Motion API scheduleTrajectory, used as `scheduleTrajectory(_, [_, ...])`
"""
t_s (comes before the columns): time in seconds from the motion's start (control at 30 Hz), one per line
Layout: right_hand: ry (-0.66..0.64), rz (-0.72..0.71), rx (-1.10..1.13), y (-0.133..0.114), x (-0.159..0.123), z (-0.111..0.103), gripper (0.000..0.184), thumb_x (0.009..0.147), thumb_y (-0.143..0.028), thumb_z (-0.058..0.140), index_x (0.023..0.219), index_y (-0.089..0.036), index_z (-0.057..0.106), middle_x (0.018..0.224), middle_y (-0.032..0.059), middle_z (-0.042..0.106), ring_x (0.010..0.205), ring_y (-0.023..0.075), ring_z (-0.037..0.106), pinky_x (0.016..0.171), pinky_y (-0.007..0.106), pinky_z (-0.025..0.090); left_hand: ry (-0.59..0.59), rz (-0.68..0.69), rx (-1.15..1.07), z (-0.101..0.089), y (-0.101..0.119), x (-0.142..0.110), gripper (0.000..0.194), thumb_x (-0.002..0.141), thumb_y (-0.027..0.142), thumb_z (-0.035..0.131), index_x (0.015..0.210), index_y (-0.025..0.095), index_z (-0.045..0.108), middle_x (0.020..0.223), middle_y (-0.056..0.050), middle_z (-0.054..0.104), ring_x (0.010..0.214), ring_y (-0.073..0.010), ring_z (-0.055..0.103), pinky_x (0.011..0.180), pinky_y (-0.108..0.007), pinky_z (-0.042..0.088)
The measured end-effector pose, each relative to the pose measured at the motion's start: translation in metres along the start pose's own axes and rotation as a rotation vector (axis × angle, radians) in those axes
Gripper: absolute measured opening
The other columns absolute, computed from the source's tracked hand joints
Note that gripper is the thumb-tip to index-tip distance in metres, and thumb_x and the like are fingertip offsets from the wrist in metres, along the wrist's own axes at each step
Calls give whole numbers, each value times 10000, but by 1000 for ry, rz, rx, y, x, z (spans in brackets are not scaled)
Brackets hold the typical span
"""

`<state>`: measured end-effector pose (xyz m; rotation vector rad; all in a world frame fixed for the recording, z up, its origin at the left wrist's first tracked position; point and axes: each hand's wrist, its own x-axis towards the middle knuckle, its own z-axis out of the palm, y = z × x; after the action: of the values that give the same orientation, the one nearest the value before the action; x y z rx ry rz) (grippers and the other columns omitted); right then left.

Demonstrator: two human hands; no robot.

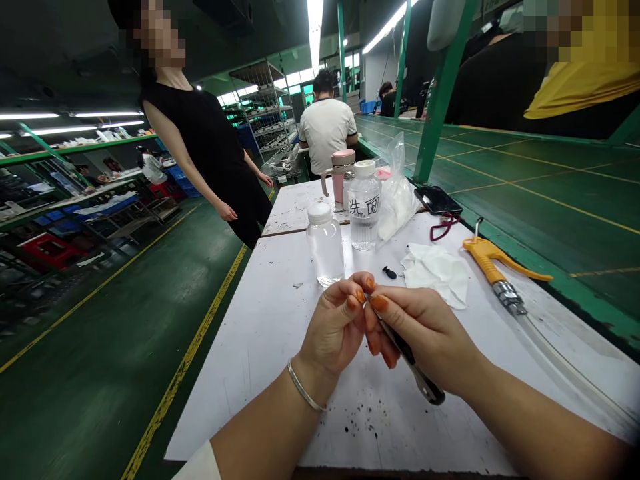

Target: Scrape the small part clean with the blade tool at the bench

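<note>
Over the white table [235, 353], my two hands meet at the fingertips. My right hand [425, 327] is closed around a black-handled knife [425, 383]; its handle slants down toward me, and the fingers mostly cover its blade. Fingers and thumb of my left hand [335, 327] pinch together at the knife's tip, and whatever small piece they hold is hidden. Orange stains mark the fingertips. Just beyond the hands stands a clear bottle of liquid [324, 250] with a white lid. A small black part [389, 272] lies beside a crumpled white cloth [437, 273].
A ribbed bottle with writing [364, 227], a pink mug [340, 180] and a plastic bag [397, 207] stand farther back. On the right lie a yellow air gun [487, 260] with its hose and a phone [437, 200]. Black crumbs dot the tabletop. A person in black [205, 133] stands left.
</note>
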<state>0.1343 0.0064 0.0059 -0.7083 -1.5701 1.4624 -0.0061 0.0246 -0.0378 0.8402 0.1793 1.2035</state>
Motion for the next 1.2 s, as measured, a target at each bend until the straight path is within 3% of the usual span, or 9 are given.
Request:
scheduleTrajectory(0.23, [19,-9,19,-2,0,-3,396,1001,-417,495,708,-169,593,581,-3,610,417,83,522,423,204,412,35,-14,44,3,3,0,226,844,418,702,815,212,615,937,38,618,444,-107,615,378,-287,531])
scheduleTrajectory(0.43, [136,-86,21,-6,3,-15,356,979,-400,551,711,-180,634,548,-3,626,389,89,518,398,209,406,189,35,79,5,11,2,201,808,348,767,850,216,622,959,20,594,854,-123,632,743,-262,579])
scheduleTrajectory(0.67, [167,-98,24,-3,10,-19,382,953,-444,583,699,-163,628,511,-14,608,355,85,507,358,200,372,246,6,153,8,15,2,180,854,266,680,734,182,577,884,2,559,832,-134,594,696,-261,547])
scheduleTrajectory(0.83, [156,-129,32,0,12,-20,403,959,-457,573,695,-155,608,511,-24,609,353,72,503,356,185,373,264,35,110,10,17,2,73,782,111,635,766,172,599,881,16,564,844,-110,592,702,-216,540])
scheduleTrajectory(0.93, [152,-110,19,0,12,-20,403,969,-459,556,699,-163,598,519,-35,605,365,64,505,371,178,379,257,37,105,10,17,2,153,731,55,608,812,185,608,883,21,571,828,-118,593,704,-240,543])
scheduleTrajectory(1.03, [159,-100,2,-1,11,-19,398,982,-435,540,695,-165,593,524,-39,599,373,61,506,386,180,383,267,28,137,11,17,3,76,772,154,636,792,203,581,868,12,570,793,-141,595,691,-276,543])
scheduleTrajectory(1.1, [162,-104,0,-2,11,-19,395,988,-416,534,689,-164,590,519,-41,595,371,61,503,386,181,382,278,14,178,11,17,3,136,814,253,637,735,200,541,842,0,558,763,-151,593,679,-290,541])
scheduleTrajectory(1.2, [149,-102,3,-2,11,-19,383,998,-385,522,695,-162,594,519,-42,594,372,60,507,383,177,377,266,24,187,12,18,3,175,794,230,623,678,190,498,825,-5,534,770,-146,582,681,-276,541])
